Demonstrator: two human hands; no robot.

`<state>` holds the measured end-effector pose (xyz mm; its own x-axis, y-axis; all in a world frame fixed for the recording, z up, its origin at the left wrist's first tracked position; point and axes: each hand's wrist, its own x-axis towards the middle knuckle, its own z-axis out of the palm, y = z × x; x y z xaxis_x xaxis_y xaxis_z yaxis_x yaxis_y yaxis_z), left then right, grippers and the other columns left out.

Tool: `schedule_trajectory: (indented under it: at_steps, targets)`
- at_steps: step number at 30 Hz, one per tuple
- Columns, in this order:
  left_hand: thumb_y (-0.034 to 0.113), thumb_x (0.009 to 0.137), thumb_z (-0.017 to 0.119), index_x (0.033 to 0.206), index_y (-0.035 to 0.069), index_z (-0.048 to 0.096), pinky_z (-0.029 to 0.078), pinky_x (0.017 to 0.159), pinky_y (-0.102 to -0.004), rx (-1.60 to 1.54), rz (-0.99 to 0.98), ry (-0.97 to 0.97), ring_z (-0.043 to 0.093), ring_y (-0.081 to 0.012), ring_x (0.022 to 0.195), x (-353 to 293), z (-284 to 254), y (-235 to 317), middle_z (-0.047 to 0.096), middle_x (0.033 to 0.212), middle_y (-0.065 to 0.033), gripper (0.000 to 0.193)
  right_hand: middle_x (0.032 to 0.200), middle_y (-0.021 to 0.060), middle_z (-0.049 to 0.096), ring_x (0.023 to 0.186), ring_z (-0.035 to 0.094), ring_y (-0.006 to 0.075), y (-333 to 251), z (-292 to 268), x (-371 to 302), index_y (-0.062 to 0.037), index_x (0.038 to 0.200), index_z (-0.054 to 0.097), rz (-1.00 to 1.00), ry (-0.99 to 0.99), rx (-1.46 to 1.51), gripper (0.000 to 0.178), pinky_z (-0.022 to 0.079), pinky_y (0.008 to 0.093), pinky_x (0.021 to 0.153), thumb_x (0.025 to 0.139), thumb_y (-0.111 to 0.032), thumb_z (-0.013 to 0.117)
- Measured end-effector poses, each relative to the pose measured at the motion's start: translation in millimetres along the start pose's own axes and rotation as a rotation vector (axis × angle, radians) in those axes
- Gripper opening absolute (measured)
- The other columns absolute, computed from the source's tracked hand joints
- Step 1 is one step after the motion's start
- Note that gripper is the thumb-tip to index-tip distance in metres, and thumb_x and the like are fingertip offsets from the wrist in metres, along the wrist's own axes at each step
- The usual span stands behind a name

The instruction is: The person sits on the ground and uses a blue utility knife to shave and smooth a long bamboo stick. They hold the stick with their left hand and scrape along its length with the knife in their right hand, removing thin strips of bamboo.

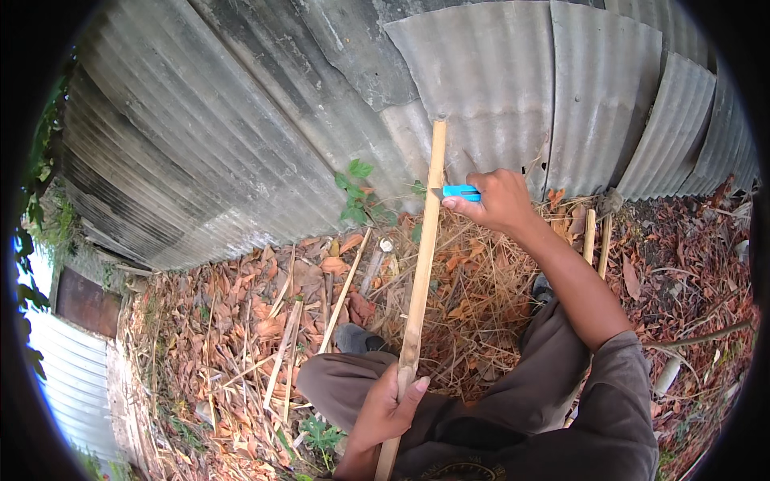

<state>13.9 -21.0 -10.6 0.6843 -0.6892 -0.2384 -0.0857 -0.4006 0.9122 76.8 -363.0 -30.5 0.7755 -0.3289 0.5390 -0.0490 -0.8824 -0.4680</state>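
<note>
Here the person sits low on the ground with knees bent, and holds a long bamboo stick (423,264) that leans up and away toward a grey wavy metal wall (241,120). The left hand (385,413) is closed around the low end of the stick, with the thumb pointing up along it. The right hand (497,200) is far up the stick, near its top, and is closed around a small blue cutter (461,192). The front of the cutter touches the right edge of the stick.

The top of the stick sits just in front of the wall, so there is little room past it. To the left of the stick there is open room over the dry leaves (241,321). To the right, the person's arm and grey trousers (553,385) fill the space.

More thin bamboo sticks (345,289) lie on the leaves to the left, near a dark shoe (357,338). Two short sticks (595,232) stand by the wall on the right. A small green plant (357,192) grows at the foot of the wall, just left of the long stick.
</note>
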Motion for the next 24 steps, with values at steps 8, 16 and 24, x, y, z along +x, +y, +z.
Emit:
schedule_trajectory:
  at_steps: [8,16,24]
  targets:
    - [0.022,0.096,0.059,0.101,0.002,0.051,0.04,0.058,-0.0297,0.119,-0.039,0.035,0.045,-0.0127,0.063,-14,-14,-3,0.047,0.07,-0.0055,0.022,0.058,0.0199,0.059,0.063,0.062,0.0391,7,50,30,-0.0028,0.065,0.065,0.162,0.062,-0.02,0.072,0.048,0.0486,0.062,0.084,-0.07,0.048]
    - [0.024,0.101,0.05,0.099,0.002,0.049,0.04,0.055,-0.0255,-0.035,-0.057,0.025,0.045,-0.0103,0.058,-35,-17,-40,0.048,0.068,-0.001,0.021,0.062,0.0213,0.06,0.067,0.063,0.0365,128,-10,12,0.0042,0.072,0.065,0.722,0.09,-0.047,0.089,0.047,0.0473,0.069,0.083,-0.079,0.035]
    - [0.03,0.104,0.038,0.091,0.005,0.045,0.034,0.041,-0.0212,-0.271,-0.082,-0.119,0.041,-0.0049,0.043,-3,1,-23,0.043,0.056,0.0019,0.029,0.051,0.0141,0.055,0.055,0.061,0.0326,43,-28,-29,0.0001,0.071,0.069,0.278,-0.157,0.016,0.077,0.047,0.0447,0.057,0.079,-0.074,0.052]
